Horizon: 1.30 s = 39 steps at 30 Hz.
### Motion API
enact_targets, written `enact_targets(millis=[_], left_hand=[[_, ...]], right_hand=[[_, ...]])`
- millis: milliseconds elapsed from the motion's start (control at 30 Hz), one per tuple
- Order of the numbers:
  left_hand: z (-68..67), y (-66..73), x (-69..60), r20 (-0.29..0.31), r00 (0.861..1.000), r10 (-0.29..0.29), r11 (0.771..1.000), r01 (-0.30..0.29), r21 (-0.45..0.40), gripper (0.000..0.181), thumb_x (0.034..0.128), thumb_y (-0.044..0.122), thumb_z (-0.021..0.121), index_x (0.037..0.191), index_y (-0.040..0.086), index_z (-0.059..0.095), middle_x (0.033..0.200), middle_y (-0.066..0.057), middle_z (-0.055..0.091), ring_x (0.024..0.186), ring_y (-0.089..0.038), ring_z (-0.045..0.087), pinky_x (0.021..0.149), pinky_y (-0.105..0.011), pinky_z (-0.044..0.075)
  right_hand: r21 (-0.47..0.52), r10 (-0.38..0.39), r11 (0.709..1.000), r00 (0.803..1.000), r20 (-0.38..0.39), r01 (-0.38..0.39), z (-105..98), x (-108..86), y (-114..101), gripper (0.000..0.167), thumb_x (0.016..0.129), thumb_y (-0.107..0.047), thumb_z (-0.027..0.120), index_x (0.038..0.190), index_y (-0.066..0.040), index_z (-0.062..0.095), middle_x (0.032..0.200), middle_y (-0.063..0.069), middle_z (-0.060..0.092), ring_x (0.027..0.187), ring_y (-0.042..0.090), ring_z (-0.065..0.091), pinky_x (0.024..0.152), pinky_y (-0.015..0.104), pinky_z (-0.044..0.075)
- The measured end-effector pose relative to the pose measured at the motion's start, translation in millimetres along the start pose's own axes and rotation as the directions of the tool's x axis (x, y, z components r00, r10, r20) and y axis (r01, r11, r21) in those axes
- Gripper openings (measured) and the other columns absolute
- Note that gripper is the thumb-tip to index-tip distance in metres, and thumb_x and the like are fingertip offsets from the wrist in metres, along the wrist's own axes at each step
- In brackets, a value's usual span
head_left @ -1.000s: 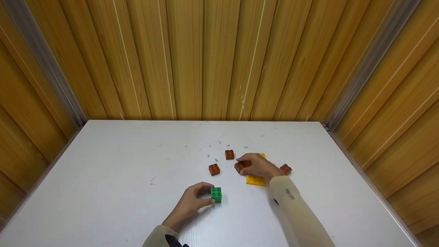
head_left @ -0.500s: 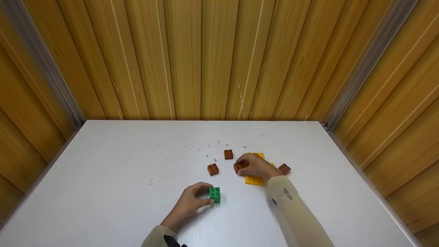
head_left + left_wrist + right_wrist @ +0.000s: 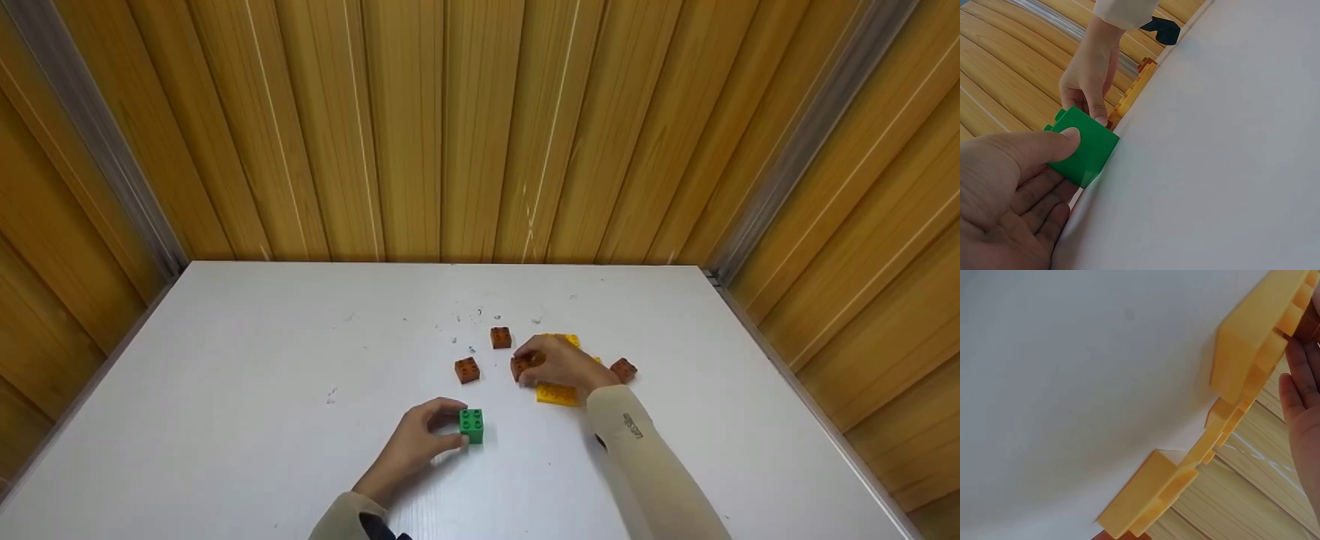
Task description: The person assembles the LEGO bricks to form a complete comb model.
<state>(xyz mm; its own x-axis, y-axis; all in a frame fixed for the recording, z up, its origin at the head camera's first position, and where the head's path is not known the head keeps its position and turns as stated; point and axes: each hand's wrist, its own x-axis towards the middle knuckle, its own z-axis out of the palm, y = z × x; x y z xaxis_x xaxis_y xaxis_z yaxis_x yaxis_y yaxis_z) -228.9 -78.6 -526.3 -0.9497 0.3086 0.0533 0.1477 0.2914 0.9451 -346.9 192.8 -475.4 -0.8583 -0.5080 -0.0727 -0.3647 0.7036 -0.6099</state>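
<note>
Near the front middle of the table, my left hand (image 3: 415, 441) pinches a green toy brick (image 3: 471, 425) between thumb and fingers. In the left wrist view, the thumb presses on a flat side of the green brick (image 3: 1088, 147), which stands on the table. My right hand (image 3: 564, 364) reaches over yellow studded pieces (image 3: 556, 395) and pinches a brown brick (image 3: 519, 367) at their left side. The hand covers the middle of the yellow pieces, so whether they are joined is unclear from above. In the right wrist view, yellow pieces (image 3: 1241, 354) lie beside the right fingers.
Two loose brown bricks lie left of the right hand, one nearer (image 3: 466, 370) and one farther back (image 3: 501, 337). Another brown brick (image 3: 623, 370) sits right of the yellow pieces. Wood-patterned panels (image 3: 480, 135) wall in the white table (image 3: 247, 390) at its back and sides.
</note>
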Motion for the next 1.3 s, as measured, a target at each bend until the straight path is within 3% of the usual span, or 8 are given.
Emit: enact_targets(millis=[267,500,933,1300], left_hand=[[0.8,1.4,-0.3,0.005,1.000,-0.015,1.000,0.015,-0.002,0.044,0.0781,0.016,0.078,0.119,0.011,0.063,0.118,-0.004,0.066,0.115,-0.025,0.059,0.103,-0.046,0.044],[0.5,4.0,2.1,-0.001,1.000,-0.017,1.000,0.017,0.007,0.042,0.0782,0.015,0.078,0.118,0.012,0.064,0.116,-0.003,0.066,0.113,-0.024,0.060,0.103,-0.047,0.044],[1.5,5.0,0.2,-0.004,0.999,0.033,0.999,-0.033,0.009,0.044,0.0779,0.011,0.076,0.119,0.005,0.062,0.117,-0.009,0.066,0.113,-0.028,0.061,0.102,-0.047,0.045],[2.4,8.6,-0.1,-0.008,1.000,0.000,1.000,0.000,0.013,0.042,0.0773,0.010,0.076,0.117,0.008,0.064,0.117,-0.008,0.066,0.113,-0.027,0.060,0.103,-0.049,0.043]], right_hand=[[0.014,-0.050,0.999,0.999,-0.007,0.051,-3,-5.8,-3,0.037,0.084,-0.018,0.075,0.118,-0.011,0.066,0.122,0.006,0.065,0.117,0.026,0.056,0.104,0.048,0.044],[0.016,-0.107,0.994,0.994,-0.008,0.107,-8,-9.6,-9,0.037,0.084,-0.016,0.074,0.119,-0.009,0.066,0.121,0.007,0.065,0.115,0.027,0.057,0.102,0.049,0.045],[0.058,-0.179,0.982,0.984,-0.026,0.180,-7,-17.9,-19,0.038,0.085,-0.025,0.074,0.118,-0.008,0.067,0.116,0.006,0.066,0.108,0.025,0.058,0.098,0.050,0.047],[0.064,-0.252,0.965,0.967,-0.033,0.254,-3,-26.6,-32,0.039,0.084,-0.033,0.073,0.117,-0.013,0.068,0.113,0.002,0.067,0.103,0.020,0.059,0.093,0.047,0.050]])
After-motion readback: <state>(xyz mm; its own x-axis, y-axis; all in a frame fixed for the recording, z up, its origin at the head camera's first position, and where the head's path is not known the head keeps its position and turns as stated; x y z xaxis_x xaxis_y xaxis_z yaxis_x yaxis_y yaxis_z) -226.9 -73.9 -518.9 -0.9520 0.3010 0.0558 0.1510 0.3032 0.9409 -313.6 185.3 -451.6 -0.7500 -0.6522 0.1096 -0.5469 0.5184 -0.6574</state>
